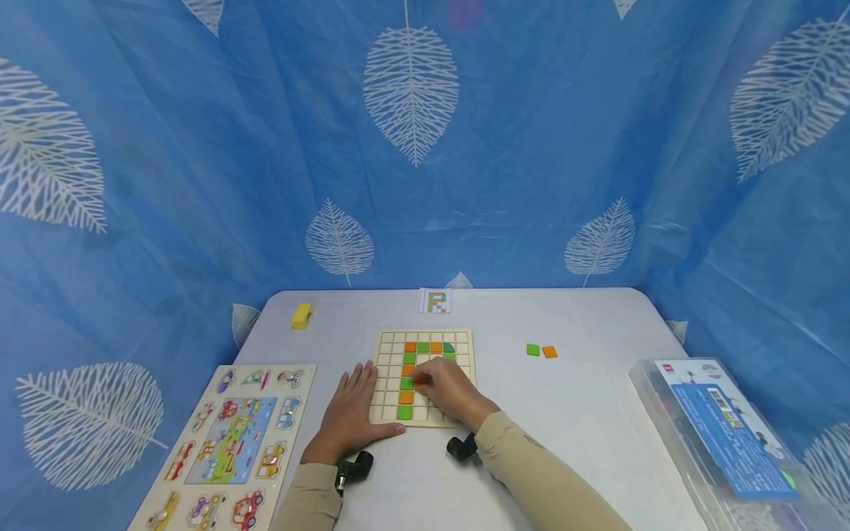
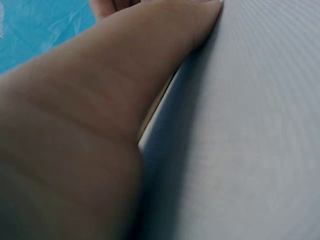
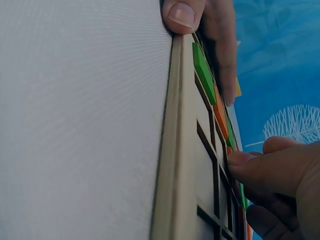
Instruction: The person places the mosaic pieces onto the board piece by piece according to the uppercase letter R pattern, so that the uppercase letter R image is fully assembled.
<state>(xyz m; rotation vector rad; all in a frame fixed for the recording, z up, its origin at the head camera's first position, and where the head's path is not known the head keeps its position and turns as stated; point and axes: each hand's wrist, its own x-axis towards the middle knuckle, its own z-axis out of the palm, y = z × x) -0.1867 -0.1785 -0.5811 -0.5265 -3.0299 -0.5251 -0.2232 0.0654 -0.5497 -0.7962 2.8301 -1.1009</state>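
Observation:
A wooden grid board point(image 1: 392, 339) lies on the table with green and orange square tiles set in its cells. They form a column, with a row at the far end that includes a rounded green piece point(image 1: 449, 346). My left hand point(image 1: 350, 414) lies spread at the board's left side, its thumb along the near edge. Over the middle of the board, my right hand point(image 1: 451, 387) pinches an orange tile point(image 1: 418, 385) beside the column, mostly hidden by the fingers. In the right wrist view the thumb point(image 3: 270, 170) and fingers meet low over the grid. The left wrist view shows mainly the left thumb point(image 2: 135, 55).
A small card with a coloured tile pattern point(image 1: 434, 301) lies behind the board. Loose to the right are a green tile point(image 1: 533, 349) and an orange tile point(image 1: 550, 352). A yellow block point(image 1: 302, 316), a vehicle puzzle board point(image 1: 292, 405) and a clear plastic box point(image 1: 671, 442) stand around.

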